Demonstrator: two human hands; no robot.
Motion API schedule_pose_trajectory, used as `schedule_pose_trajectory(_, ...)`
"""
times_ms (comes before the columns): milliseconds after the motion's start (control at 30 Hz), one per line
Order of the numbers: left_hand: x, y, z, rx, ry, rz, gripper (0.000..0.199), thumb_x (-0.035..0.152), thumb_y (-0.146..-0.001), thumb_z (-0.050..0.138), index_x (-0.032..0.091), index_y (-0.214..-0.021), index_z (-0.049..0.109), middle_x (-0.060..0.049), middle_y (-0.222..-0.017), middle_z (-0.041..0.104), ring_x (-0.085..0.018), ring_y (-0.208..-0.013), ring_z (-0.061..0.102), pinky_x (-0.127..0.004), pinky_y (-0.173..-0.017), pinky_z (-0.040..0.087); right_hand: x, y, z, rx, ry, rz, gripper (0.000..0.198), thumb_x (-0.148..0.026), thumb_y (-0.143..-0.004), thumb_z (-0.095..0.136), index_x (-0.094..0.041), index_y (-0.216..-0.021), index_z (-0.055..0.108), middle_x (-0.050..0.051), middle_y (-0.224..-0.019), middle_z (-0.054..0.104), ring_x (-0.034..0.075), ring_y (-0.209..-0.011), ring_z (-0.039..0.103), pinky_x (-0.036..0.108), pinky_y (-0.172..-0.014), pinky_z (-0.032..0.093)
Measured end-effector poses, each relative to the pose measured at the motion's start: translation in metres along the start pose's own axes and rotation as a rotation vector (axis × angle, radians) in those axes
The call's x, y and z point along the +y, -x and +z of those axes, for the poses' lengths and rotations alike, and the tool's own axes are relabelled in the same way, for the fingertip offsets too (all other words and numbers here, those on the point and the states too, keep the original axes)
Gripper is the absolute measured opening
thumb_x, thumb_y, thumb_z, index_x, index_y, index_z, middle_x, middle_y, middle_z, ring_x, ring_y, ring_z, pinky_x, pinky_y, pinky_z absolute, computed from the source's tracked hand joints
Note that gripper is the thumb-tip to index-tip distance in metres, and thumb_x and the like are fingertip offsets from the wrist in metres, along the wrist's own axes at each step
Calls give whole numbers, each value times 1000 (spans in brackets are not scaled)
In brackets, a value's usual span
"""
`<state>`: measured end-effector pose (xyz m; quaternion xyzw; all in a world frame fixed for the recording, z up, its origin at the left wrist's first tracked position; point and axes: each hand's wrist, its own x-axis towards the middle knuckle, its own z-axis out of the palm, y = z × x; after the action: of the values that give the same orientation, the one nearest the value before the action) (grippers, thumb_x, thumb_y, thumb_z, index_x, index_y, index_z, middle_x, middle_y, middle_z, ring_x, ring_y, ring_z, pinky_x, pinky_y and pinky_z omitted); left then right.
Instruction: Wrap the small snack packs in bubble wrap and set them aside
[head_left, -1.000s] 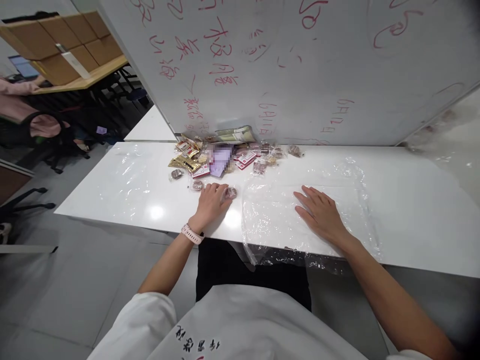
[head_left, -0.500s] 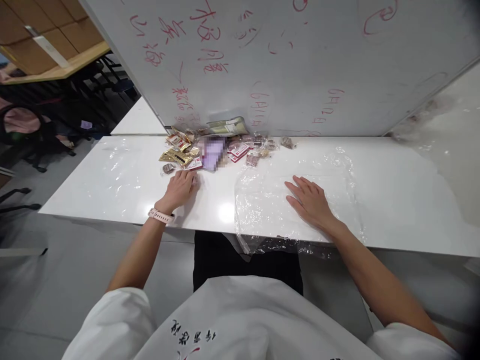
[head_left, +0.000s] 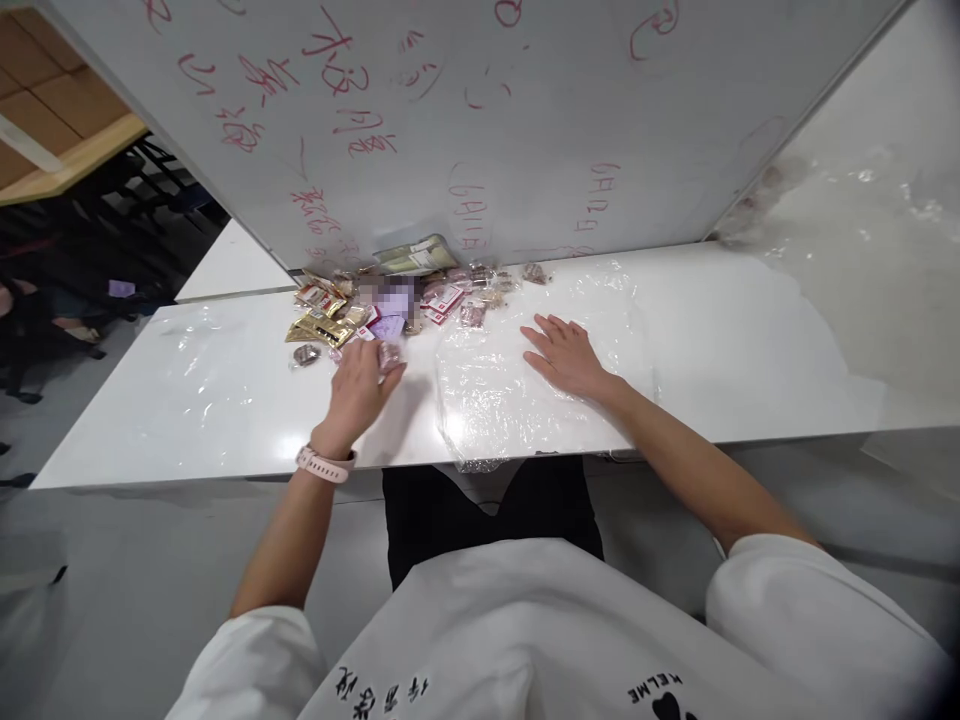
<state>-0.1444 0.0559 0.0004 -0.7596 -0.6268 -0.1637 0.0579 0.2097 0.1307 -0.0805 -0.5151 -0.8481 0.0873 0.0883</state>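
Observation:
My left hand (head_left: pixel 357 392), with a pale band on its wrist, is closed around a small pinkish packet in clear wrapping (head_left: pixel 389 356), just above the white table. Right in front of it are gold sachets (head_left: pixel 321 328), a purple packet (head_left: pixel 388 327) and a small dark wrapped piece (head_left: pixel 306 355). My right hand (head_left: pixel 568 357) lies flat, fingers spread, on a large clear plastic bag (head_left: pixel 495 390). The bag's near edge reaches the table's front edge.
Behind the hands, a whiteboard (head_left: pixel 525 130) with red writing rises from the table (head_left: pixel 757 340). Red-and-white packets (head_left: pixel 443 303), a green pouch (head_left: pixel 417 257) and several small wrapped pieces lie along its foot. More clear plastic (head_left: pixel 202 370) is on the left part of the table.
The view has shifted, so the table and board sit further left. The packet in my left hand now shows clearly. Less of the plastic bag hangs over the front edge.

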Motion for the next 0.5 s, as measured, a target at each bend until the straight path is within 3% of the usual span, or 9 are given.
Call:
schedule_pose_trajectory(100,83,-12,4,51,217,221,24,34,-96,54,16,-111,49,-10,-103,57,-23,-92,53,-35,-77,47,0,-2,1,26,-43,0,65,-61,-100,18,-28,-153,36,7,-165,23,31,-153,17,58,-122,15)
schedule_pose_trajectory(200,164,-13,34,-95,224,387,25,35,-97,54,15,-110,51,-11,-103,59,-24,-93,54,-36,-78,47,6,-4,-9,25,-172,4,67,-63,-99,24,-25,-152,39,9,-162,30,32,-151,22,57,-121,20)
schedule_pose_trajectory(267,195,-7,56,-192,155,418,28,37,-96,55,12,-109,53,-15,-107,60,-28,-101,56,-42,-85,48,16,2,-23,66,-305,29,65,-63,-99,28,-26,-151,41,9,-159,37,30,-147,31,53,-119,29)
schedule_pose_trajectory(367,205,6,74,-235,159,432,51,41,-94,58,8,-131,46,-23,-137,52,-38,-128,49,-54,-106,39,28,33,-49,267,-423,154,57,-58,-99,36,-27,-144,51,8,-148,51,28,-138,44,49,-110,42)
schedule_pose_trajectory(500,176,28,63,-229,271,388,89,48,-91,62,16,-156,12,-22,-163,20,-39,-152,18,-58,-118,27,17,106,-64,493,-438,292,43,-50,-99,45,-28,-131,62,8,-131,64,28,-123,56,47,-94,53)
